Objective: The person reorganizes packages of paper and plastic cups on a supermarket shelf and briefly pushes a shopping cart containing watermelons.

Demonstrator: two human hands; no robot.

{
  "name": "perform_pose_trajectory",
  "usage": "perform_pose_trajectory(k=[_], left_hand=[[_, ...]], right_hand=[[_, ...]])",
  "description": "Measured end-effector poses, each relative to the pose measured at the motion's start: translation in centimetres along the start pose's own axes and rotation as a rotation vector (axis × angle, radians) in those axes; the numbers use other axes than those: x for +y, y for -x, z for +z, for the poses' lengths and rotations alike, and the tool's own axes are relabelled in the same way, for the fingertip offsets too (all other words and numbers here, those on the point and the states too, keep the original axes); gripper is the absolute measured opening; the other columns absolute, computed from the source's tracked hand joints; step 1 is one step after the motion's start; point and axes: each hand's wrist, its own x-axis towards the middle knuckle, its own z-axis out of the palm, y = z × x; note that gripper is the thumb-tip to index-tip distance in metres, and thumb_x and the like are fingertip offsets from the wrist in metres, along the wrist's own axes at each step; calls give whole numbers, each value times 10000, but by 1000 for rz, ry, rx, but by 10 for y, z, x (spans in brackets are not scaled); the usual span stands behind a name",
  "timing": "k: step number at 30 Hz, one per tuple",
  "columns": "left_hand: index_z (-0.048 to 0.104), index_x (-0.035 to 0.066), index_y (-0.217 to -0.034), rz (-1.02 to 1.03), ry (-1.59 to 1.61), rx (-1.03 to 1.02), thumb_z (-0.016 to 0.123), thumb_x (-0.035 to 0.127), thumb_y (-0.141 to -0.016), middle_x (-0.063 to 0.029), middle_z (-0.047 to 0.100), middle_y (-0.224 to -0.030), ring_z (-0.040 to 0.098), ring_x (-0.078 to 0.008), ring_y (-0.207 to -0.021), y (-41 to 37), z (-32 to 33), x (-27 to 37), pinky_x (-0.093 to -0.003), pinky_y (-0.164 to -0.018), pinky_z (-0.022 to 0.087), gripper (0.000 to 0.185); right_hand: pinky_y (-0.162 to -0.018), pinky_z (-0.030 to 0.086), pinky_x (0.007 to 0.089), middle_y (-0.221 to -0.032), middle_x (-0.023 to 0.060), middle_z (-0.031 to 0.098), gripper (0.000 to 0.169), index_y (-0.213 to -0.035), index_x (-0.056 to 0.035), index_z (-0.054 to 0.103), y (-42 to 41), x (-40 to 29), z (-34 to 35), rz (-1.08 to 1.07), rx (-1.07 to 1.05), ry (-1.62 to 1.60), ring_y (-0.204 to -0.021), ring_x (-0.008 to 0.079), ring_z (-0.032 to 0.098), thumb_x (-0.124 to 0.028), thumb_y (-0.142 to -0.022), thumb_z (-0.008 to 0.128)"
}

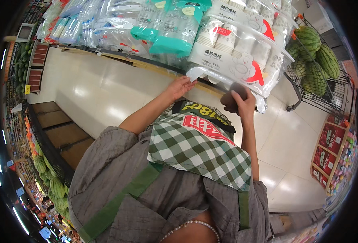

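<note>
Large clear-and-white packs of paper cups point(221, 59) lie stacked at the edge of a display shelf. My left hand point(181, 88), palm partly up, has its fingertips at the corner of a white plastic package at the shelf edge; whether they pinch it is unclear. My right hand point(245, 101) holds a dark brown object point(234, 98), perhaps a cloth, beside the lower right corner of the cup packs. Teal-and-clear packs of plastic cups point(177, 29) lie to the left of the paper cups. A green checked apron point(197, 145) covers my front.
A black wire shopping cart point(333, 91) with watermelons point(314, 68) stands at the right. More plastic-wrapped packs point(75, 29) fill the shelf's left part. A black-edged produce stand point(50, 152) with watermelons is at lower left, and a display of red boxes point(329, 148) at lower right.
</note>
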Motion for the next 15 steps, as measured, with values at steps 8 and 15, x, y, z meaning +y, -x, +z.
perform_pose_trajectory(k=[8,15], left_hand=[[558,58,-1040,-152,101,-117,543,109,-930,-132,617,-1092,607,-260,-1039,-8,0,2,-372,-878,526,122],[553,80,-1054,-222,195,-299,541,151,-941,-73,617,-1049,607,-196,-986,-12,-2,-3,-370,-895,505,134]], right_hand=[[-724,496,405,-966,131,592,292,-1039,-67,633,-38,-21,107,-452,56,718,-839,347,605,-183,-774,673],[-665,507,419,-921,104,575,252,-1004,-63,645,-20,16,149,-454,-134,801,-764,342,618,-148,-768,660]])
